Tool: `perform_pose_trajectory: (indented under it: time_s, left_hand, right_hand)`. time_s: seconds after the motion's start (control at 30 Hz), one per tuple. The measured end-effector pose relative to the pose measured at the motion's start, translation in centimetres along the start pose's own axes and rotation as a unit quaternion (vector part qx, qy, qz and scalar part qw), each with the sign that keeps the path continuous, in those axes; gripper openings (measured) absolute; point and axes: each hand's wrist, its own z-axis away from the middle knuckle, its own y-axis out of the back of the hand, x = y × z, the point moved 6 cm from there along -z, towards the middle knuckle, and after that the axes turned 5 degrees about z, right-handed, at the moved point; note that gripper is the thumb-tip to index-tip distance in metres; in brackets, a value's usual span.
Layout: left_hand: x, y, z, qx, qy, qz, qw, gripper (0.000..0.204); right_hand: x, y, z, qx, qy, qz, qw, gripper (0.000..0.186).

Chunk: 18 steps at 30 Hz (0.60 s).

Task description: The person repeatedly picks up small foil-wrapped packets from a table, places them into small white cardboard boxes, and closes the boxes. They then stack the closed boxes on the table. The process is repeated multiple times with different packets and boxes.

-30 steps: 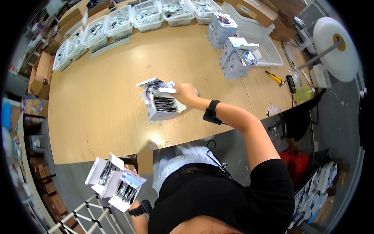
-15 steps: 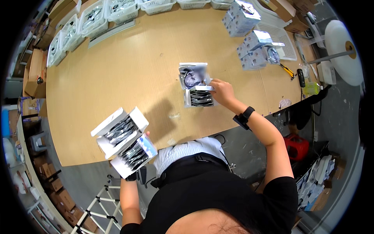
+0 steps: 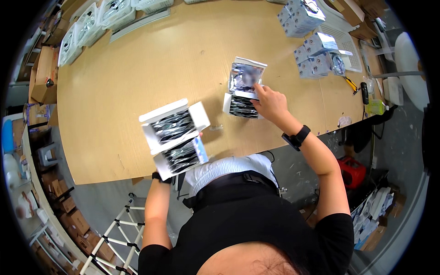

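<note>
Two open white boxes (image 3: 149, 133), side by side and filled with flat black-and-silver packets (image 3: 173, 126), are held up at the table's front edge. Beneath them my left hand (image 3: 200, 134) is mostly hidden; only a fingertip shows at their right side, curled round them. My right hand (image 3: 271, 101) is closed at the right side of another open box (image 3: 227, 103) on the table. That box also holds dark packets (image 3: 243, 107), and its printed flap (image 3: 247, 77) is folded out to the far side, under my fingers.
Blue-and-white printed boxes (image 3: 314, 64) stand stacked at the far right, before a white basket (image 3: 343, 46). Near them lie a yellow cutter (image 3: 352, 85) and a black handheld device (image 3: 364, 93). White baskets of bagged parts (image 3: 89, 27) line the far left edge.
The two boxes in my left hand have moved up and right, over the table edge, and turned flatter. My right hand stays at the box on the table, which has tilted slightly.
</note>
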Motion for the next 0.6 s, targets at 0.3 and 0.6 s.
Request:
perform_pose_trajectory:
  time_s: [0.3,0.6]
  left_hand:
    - [0.7,2.3,-1.1,0.013,0.003,-0.004,1.000,0.075]
    - [2.2,6.5,-0.1,0.061,-0.015,-0.034,0.997,0.069]
  right_hand:
    - [-4.1,6.1,0.9,0.008,-0.001,-0.338,0.941,0.045]
    - [-14.7,-1.2,1.0,-0.398,-0.093,-0.564,0.718,0.066]
